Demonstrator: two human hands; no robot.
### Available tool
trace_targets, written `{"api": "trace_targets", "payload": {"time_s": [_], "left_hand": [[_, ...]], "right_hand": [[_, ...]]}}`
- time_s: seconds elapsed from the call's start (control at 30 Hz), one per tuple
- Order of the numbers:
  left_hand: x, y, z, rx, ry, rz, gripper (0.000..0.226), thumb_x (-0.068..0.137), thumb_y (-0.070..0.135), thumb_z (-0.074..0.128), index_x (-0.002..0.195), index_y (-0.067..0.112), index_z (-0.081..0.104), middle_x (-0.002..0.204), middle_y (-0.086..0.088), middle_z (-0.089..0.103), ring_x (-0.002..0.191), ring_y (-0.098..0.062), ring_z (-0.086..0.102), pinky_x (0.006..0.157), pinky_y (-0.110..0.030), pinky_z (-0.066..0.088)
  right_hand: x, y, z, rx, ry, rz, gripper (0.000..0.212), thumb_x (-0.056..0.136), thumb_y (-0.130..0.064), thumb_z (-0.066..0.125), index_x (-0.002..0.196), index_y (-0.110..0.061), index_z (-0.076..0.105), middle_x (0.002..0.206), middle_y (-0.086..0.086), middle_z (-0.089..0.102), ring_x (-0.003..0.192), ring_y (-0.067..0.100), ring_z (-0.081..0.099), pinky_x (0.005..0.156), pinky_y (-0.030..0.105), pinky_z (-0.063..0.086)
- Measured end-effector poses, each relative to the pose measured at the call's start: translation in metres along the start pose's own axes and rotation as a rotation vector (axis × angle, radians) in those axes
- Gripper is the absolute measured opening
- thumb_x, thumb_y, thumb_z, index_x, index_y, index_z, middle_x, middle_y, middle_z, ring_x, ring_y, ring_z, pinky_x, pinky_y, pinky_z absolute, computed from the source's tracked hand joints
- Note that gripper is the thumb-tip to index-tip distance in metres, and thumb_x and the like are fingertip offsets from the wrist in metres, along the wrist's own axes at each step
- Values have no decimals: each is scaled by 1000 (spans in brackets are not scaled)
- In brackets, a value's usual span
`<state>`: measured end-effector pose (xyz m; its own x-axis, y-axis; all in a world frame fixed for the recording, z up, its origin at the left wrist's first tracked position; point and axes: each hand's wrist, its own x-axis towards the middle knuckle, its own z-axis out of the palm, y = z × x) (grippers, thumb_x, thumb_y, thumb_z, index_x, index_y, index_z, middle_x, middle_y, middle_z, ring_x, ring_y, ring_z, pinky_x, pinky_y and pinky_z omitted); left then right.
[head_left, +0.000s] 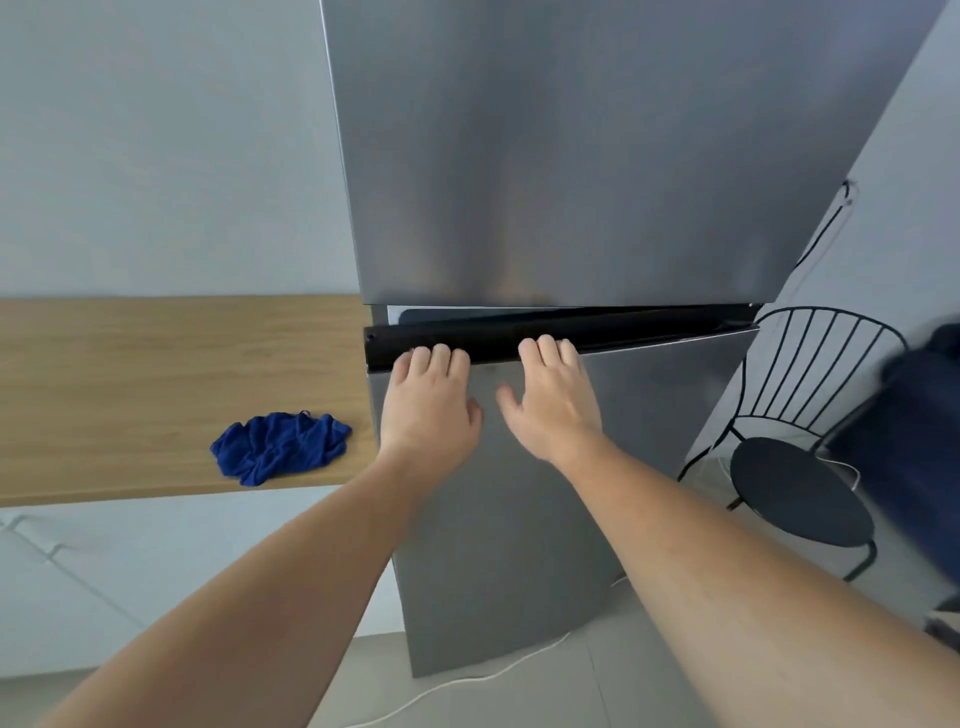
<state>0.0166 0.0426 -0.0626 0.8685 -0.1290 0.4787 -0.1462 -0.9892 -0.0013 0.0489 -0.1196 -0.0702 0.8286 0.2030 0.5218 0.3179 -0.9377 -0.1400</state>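
The lower fridge door (509, 519) is found at 6 o'clock from the upper fridge door (571, 156), and it stands slightly ajar, with a narrow gap seen between the two. Its black top edge (649, 335) is grasped by both hands side by side. The fingers of the left hand (431, 395) are curled over the edge near its 9 o'clock end. Those of the right hand (556, 400) are hooked over it just at 3 o'clock from the left, with the thumb spread against the door face. The two hands are kept close but apart. A crumpled blue cloth (280, 447) is seen on the wooden counter (130, 389), at 9 o'clock from the left hand. A black chair (800, 488) is placed at 3 o'clock from the door, and a white cable (467, 680) is laid across the floor (649, 675) at 6 o'clock.
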Motion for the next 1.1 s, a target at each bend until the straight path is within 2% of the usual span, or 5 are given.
{"api": "trace_targets", "payload": {"time_s": [0.27,0.43,0.77,1.0,1.1], "left_hand": [[-81,89,-109,-291,-90,178,30,95,40,34,82,25,56,77,10,54,74,-18,59,59,-33,45],[-68,150,-133,-539,-460,320,55,108,37,32,159,23,21,165,8,23,149,-5,14,117,-15,6],[-61,297,-81,-695,-461,561,61,106,47,20,161,19,13,168,7,7,147,2,-11,119,-22,-8],[-5,375,-48,-642,-314,888,65,104,48,14,157,12,23,165,-5,23,151,-8,4,121,-27,-5],[7,407,-36,-614,-295,951,64,105,47,14,159,12,16,167,-6,17,153,-14,6,124,-34,1]], "right_hand": [[-106,39,-58,260,116,77,50,97,-60,27,114,-17,44,108,-4,48,106,17,40,105,36,39],[-163,71,-118,524,29,240,73,92,-69,27,143,-17,32,140,-1,40,130,14,34,109,29,30],[-264,179,-234,885,-399,566,76,90,-65,45,154,-40,13,160,-31,-1,145,-7,0,123,33,3],[-273,232,-300,150,-604,745,67,99,-56,25,156,-23,18,157,4,36,140,26,39,109,34,32],[-276,238,-295,-313,-382,795,57,99,-48,14,123,-11,50,100,9,61,86,30,59,69,39,46]]}}
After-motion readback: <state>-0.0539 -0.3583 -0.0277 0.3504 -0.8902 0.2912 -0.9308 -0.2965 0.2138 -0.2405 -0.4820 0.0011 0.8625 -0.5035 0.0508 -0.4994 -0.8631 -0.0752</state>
